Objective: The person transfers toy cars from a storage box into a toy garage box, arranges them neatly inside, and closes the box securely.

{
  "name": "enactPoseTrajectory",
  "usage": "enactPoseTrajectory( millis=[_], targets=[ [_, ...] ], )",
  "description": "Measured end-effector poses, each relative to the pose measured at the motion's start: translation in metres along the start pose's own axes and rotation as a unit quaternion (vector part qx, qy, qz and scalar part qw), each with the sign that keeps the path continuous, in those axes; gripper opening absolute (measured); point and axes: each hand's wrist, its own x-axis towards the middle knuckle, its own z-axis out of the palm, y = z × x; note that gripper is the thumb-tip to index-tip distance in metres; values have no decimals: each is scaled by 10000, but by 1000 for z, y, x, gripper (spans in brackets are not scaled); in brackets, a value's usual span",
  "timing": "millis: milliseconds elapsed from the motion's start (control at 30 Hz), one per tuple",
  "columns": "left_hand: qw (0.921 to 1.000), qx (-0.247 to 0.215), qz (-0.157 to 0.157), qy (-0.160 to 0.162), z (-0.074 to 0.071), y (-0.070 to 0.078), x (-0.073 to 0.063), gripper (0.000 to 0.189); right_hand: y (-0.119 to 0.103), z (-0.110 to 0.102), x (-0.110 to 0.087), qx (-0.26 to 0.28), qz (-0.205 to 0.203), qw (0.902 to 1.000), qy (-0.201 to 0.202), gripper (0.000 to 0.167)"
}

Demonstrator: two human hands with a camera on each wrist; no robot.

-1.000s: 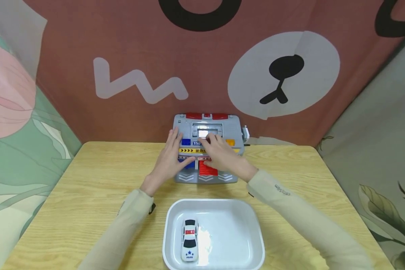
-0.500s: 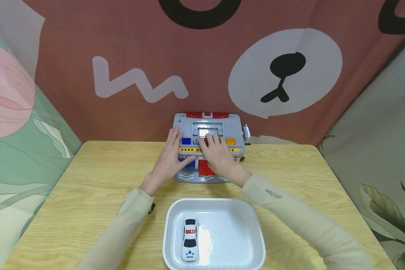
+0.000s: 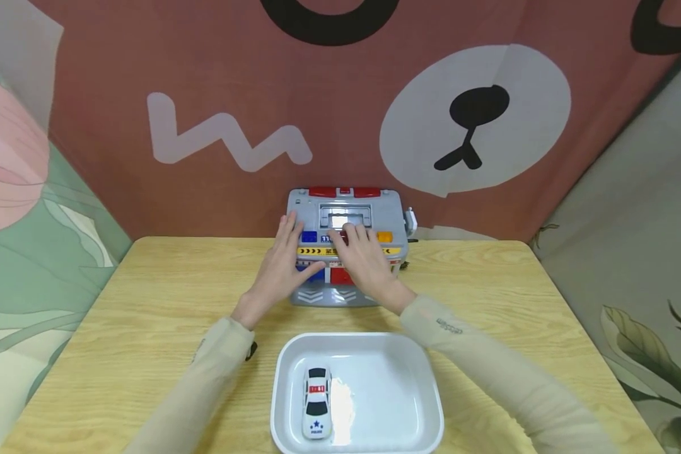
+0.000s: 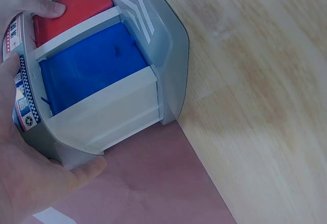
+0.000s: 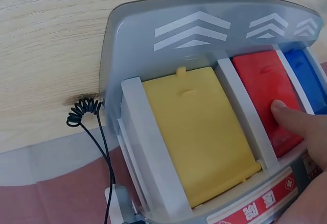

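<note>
A grey toy vehicle station [image 3: 387, 215] stands against the backdrop, with red, blue and yellow doors on its front. My left hand [image 3: 277, 263] rests along its left edge, fingers straight, thumb near the top of the blue door [image 4: 94, 63]. Across the station's top lie the fingers of my right hand [image 3: 366, 261], by the row of coloured buttons. Its thumb touches the red door [image 5: 265, 89], as the right wrist view shows. The red door looks flush with the front. Beside it, the yellow door [image 5: 199, 132] is also down.
A white tray [image 3: 386, 338] stands nearer on the wooden table [image 3: 176, 302], with a white toy police car [image 3: 317, 403] at its left side. A black coiled cord [image 5: 84, 110] and a white handset [image 3: 411, 221] are at the station's right side.
The red door stuck out farther than the blue one; its lower edge has moved back level with it. My right hand has shifted slightly left. The left hand has stayed on the station.
</note>
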Motion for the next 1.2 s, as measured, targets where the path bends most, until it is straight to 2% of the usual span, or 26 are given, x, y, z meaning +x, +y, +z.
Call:
enactPoseTrajectory(
  millis=[367, 600, 1033, 1200],
  targets=[
    [10000, 47, -16, -1, -2, 1, 2, 96, 1, 2, 2, -288, 28, 9995, -95, 74],
    [10000, 23, -40, -23, -2, 2, 1, 96, 0, 3, 2, -326, -23, 9995, -47, 72],
    [10000, -7, -62, 5, -1, 1, 0, 97, 0, 5, 1, -152, -42, 9997, 176, 65],
    [10000, -15, -64, -1, -1, 2, 0, 97, 2, 2, 1, 214, -33, 9998, -17, 77]
  ],
)
